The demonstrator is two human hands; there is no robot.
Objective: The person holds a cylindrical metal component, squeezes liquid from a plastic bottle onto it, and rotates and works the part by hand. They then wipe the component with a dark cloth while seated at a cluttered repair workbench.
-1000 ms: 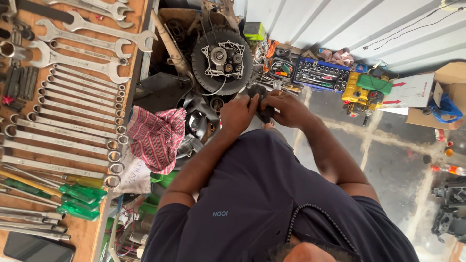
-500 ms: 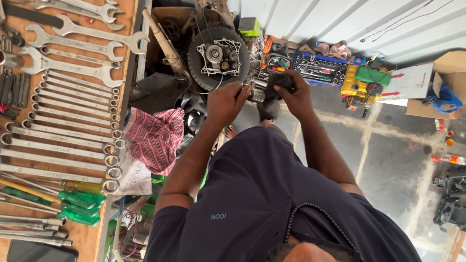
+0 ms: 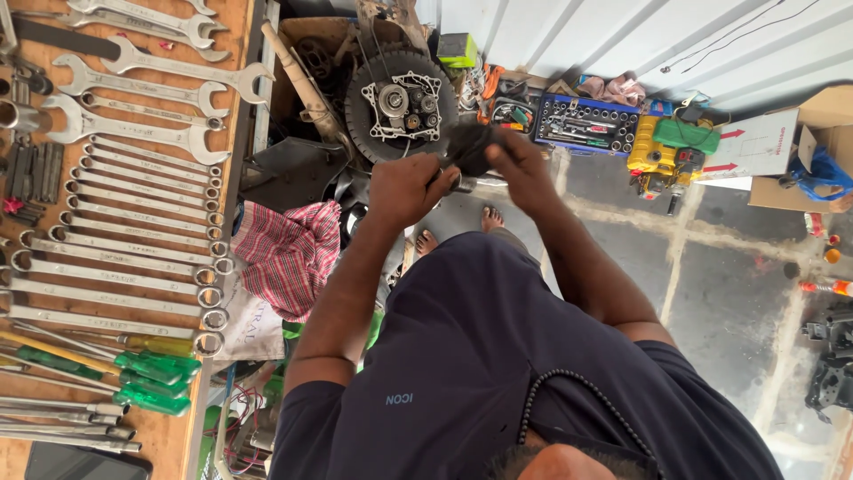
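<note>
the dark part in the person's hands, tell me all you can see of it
The dark part is small, blackish and blurred, so its exact shape and material cannot be told. A short metal-looking stub shows at its lower edge. It is held up in front of the body, between the left hand and the right hand, both closed around it. Behind it in the view is the round engine casing with exposed gears; whether they touch cannot be told.

Wrenches (image 3: pixel 133 222) left of cloth (image 3: pixel 286 253); socket set (image 3: pixel 586 124) right of engine (image 3: pixel 402 102)
</note>
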